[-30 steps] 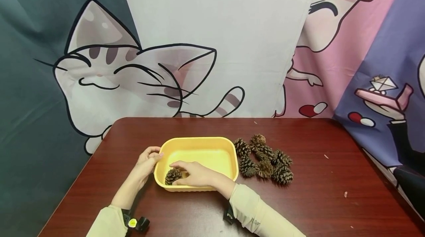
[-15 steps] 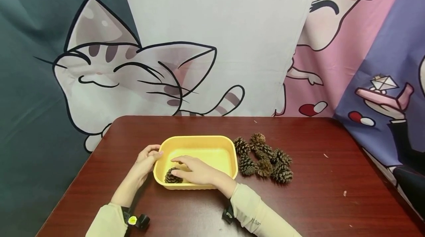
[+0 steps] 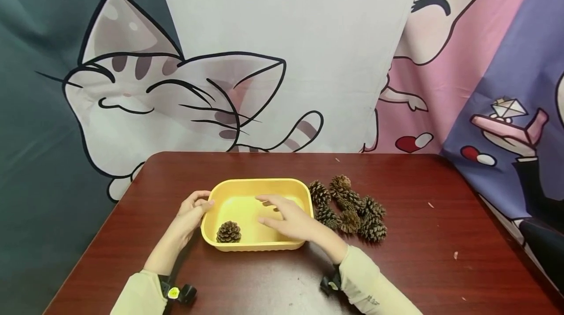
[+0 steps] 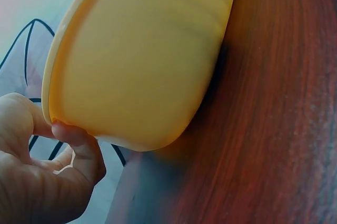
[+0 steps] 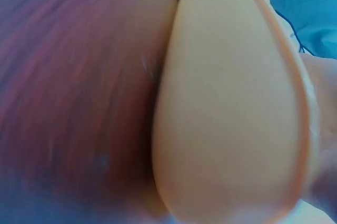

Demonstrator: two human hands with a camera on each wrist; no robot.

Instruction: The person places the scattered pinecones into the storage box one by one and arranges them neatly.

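Observation:
A yellow plastic basin (image 3: 255, 185) stands on the table, with one brown pine cone (image 3: 228, 232) lying in its near left corner. My left hand (image 3: 190, 214) pinches the basin's left rim between thumb and fingers, as the left wrist view of the basin's side (image 4: 137, 66) also shows. Over the basin's right half hovers my right hand (image 3: 288, 219), its fingers parted and nothing between them. In the right wrist view the outer wall of the basin (image 5: 226, 103) fills the middle, and the fingers are hidden behind it.
Several pine cones (image 3: 350, 221) lie in a cluster on the dark red table (image 3: 423, 256), just right of the basin. Small pale scraps are scattered on the table's right side. A cartoon cat curtain (image 3: 132, 99) hangs behind the table.
My right hand has let go of the pine cone, leaving it in the basin's left corner, and has moved right. The left hand stays at the rim.

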